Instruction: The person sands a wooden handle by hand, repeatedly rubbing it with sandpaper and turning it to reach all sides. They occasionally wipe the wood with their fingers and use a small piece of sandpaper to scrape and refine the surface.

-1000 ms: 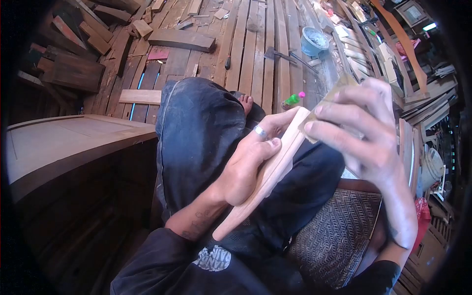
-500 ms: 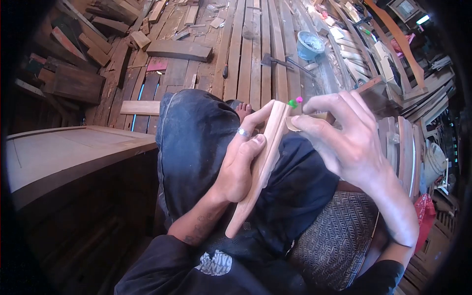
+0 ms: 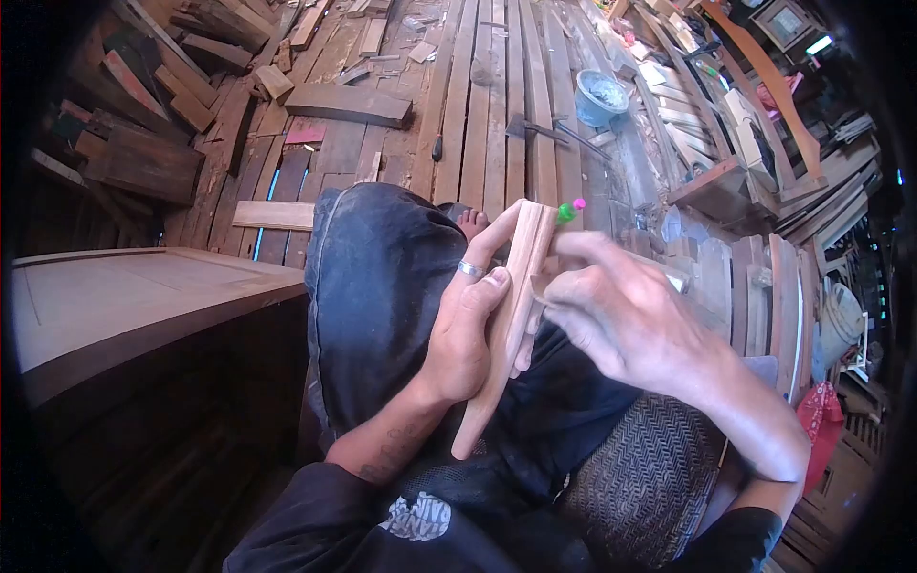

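A long, pale wooden piece (image 3: 511,315) with a shaped edge slants across my lap, its narrower rounded end towards me. My left hand (image 3: 460,334), wearing a ring, is closed around it, thumb on the upper face and fingers underneath. Against the right edge, my right hand (image 3: 635,310) pinches a bent tan piece of sandpaper (image 3: 538,287), mostly hidden by the fingers. Just past the far end of the wood, a small green and pink object (image 3: 568,210) shows.
A pale panel-topped wooden piece (image 3: 143,296) stands at my left. On the slatted floor ahead lie a thick wood block (image 3: 349,103), a hammer-like tool (image 3: 540,126) and a dark-handled tool (image 3: 437,147). A blue bucket (image 3: 601,98) stands beyond, and boards (image 3: 769,286) line the right.
My right hand has come left and down, bringing the sandpaper against the wood's edge. The wooden piece has shifted slightly left in my left hand, which keeps its hold.
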`<move>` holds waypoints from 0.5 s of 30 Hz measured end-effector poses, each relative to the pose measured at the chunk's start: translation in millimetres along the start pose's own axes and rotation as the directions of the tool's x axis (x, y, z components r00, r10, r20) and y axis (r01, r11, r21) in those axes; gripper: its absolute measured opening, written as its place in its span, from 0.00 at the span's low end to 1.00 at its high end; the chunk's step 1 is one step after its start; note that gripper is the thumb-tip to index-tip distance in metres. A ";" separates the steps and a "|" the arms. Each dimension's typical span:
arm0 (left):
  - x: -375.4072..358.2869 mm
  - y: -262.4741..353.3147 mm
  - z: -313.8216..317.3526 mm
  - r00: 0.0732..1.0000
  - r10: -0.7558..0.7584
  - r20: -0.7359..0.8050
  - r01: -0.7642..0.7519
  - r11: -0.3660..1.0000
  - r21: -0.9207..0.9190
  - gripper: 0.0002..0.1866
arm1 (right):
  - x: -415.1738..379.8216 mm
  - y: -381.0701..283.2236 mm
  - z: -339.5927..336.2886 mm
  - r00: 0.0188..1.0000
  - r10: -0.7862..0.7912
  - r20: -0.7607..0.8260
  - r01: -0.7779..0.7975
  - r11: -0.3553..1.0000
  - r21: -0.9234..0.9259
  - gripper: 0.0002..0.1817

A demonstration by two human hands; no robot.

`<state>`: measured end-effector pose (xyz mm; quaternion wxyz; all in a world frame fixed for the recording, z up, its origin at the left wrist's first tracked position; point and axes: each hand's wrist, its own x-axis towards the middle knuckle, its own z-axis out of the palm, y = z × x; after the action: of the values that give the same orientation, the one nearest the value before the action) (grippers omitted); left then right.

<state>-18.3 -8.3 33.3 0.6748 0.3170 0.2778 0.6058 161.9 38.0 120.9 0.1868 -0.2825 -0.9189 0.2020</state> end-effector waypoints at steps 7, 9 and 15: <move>0.7 -1.1 4.6 0.997 0.021 -0.074 -0.021 1.000 0.011 0.33 | 5.2 -0.1 -6.7 0.996 0.051 0.069 -0.050 0.999 -0.013 0.17; -0.1 -1.0 1.0 0.999 -0.003 -0.039 0.003 1.000 0.009 0.33 | 7.0 7.7 -11.2 0.996 0.086 0.021 -0.086 0.996 -0.009 0.17; 7.2 -3.8 -3.5 0.997 -0.010 -0.074 0.010 1.000 0.010 0.35 | 31.4 8.4 -38.5 0.931 0.251 -0.266 -0.225 0.967 0.123 0.14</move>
<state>-17.7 -1.1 28.2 0.6654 0.2964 0.3074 0.6123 159.0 73.3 156.7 0.3013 -0.4086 -0.8322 0.2228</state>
